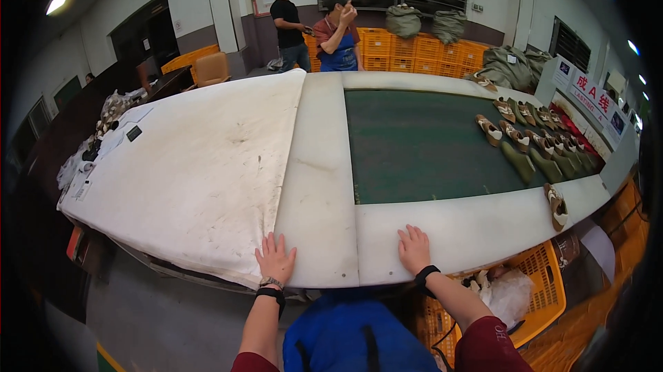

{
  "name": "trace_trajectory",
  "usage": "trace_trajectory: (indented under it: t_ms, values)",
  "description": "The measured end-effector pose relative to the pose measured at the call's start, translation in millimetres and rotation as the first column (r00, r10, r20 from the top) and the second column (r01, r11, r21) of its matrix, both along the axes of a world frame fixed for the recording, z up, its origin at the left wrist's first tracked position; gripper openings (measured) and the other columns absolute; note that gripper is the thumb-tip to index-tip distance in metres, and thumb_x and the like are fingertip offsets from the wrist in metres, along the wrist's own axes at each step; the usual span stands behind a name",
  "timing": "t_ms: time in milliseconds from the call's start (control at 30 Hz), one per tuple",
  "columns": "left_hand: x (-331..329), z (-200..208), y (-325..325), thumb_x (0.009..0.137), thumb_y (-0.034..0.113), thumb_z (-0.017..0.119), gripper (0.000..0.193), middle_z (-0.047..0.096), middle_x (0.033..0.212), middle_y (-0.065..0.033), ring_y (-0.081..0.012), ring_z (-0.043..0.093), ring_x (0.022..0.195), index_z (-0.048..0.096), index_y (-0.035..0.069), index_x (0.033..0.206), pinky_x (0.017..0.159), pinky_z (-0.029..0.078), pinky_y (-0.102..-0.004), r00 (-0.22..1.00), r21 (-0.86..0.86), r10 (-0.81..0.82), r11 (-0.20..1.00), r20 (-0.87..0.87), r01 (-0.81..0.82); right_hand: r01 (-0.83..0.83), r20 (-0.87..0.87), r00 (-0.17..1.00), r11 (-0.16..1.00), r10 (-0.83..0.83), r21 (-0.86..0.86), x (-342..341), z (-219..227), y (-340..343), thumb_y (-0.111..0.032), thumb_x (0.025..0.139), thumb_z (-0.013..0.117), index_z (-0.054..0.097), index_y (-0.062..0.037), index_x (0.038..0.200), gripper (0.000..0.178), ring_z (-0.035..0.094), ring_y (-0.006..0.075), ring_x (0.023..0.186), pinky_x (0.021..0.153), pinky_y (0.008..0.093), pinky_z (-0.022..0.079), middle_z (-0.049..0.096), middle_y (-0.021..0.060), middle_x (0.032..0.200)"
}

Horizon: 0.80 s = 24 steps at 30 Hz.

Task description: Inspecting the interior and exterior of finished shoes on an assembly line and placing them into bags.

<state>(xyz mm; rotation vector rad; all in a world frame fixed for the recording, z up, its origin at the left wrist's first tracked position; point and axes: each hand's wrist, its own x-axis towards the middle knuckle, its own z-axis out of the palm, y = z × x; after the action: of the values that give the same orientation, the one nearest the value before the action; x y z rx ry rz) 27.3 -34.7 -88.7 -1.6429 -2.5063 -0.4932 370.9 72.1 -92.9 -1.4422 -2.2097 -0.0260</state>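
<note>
Left hand (275, 259) is lying flat and open, fingers spread, on the near edge of the white table (324, 165), touching the edge of the white sheet (200, 165) that is covering the table's left part; it is gripping nothing. Right hand (414, 248) is likewise pressing palm-down on the table's near edge, fingers loosely together, holding nothing. Both wrists are wearing dark bands. Between and beyond the hands, a dark green mat (421, 144) is filling the table's right part. Rows of shoes (545, 144) are sitting on the mat's far right side, and a single shoe (556, 206) is lying on the white rim near the corner. An orange crate (545, 296) is standing below the table at right. Two people (318, 27) are standing beyond the far end.
</note>
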Motion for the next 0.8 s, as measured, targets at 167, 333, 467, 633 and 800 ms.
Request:
trace_trajectory:
  t_ms: [167,333,467,633,800]
  values:
    - [-0.2,-4.3,-0.1,0.081,0.044,0.049,0.055,0.031,0.138,-0.0129,-0.03,0.027,0.127,0.042,0.014,0.128,0.1,0.02,-0.0551,1.0,-0.009,0.0,1.0,-0.015,0.0,0.002,0.005,1.0,1.0,-0.002,0.009,3.4,-2.7,-0.1,-0.017,0.08,0.051,0.055,-0.0122,0.112,0.032,0.039,0.031,0.116,0.098,0.0473,0.027,0.046,0.0124,0.123]
    - [0.3,-1.5,2.1,0.082,0.043,0.048,0.055,0.03,0.138,-0.0133,-0.0307,0.027,0.127,0.041,0.013,0.128,0.1,0.02,-0.0552,1.0,-0.018,-0.016,1.0,-0.025,0.016,0.022,0.014,1.0,1.0,-0.022,-0.005,2.6,0.3,0.5,-0.018,0.08,0.05,0.055,-0.0125,0.111,0.032,0.039,0.0304,0.116,0.098,0.0473,0.028,0.047,0.0116,0.122]
    - [0.2,-0.4,2.5,0.083,0.044,0.046,0.056,0.029,0.139,-0.0125,-0.03,0.026,0.128,0.04,0.014,0.13,0.1,0.019,-0.055,1.0,-0.059,0.009,0.998,-0.019,-0.01,0.022,-0.005,1.0,0.999,-0.022,0.023,0.9,-3.4,2.3,-0.018,0.081,0.05,0.056,-0.0133,0.11,0.03,0.041,0.0302,0.115,0.097,0.0475,0.029,0.048,0.0111,0.121]
    - [0.5,-0.7,2.8,0.083,0.044,0.046,0.056,0.028,0.139,-0.0124,-0.0299,0.026,0.128,0.04,0.014,0.13,0.1,0.019,-0.0547,1.0,-0.062,0.002,0.998,-0.02,-0.004,0.012,-0.008,1.0,0.999,-0.011,0.038,1.3,-3.0,1.4,-0.018,0.08,0.051,0.057,-0.0133,0.109,0.03,0.041,0.0304,0.115,0.097,0.0477,0.03,0.048,0.0115,0.121]
    - [-1.7,-4.8,4.6,0.083,0.043,0.048,0.055,0.029,0.139,-0.0124,-0.0303,0.027,0.127,0.04,0.014,0.129,0.1,0.02,-0.0549,0.999,-0.059,-0.008,0.998,-0.04,0.006,0.02,-0.01,1.0,0.999,-0.019,0.033,1.7,-2.3,1.6,-0.017,0.08,0.051,0.057,-0.0127,0.11,0.031,0.041,0.0305,0.116,0.097,0.0476,0.03,0.048,0.012,0.122]
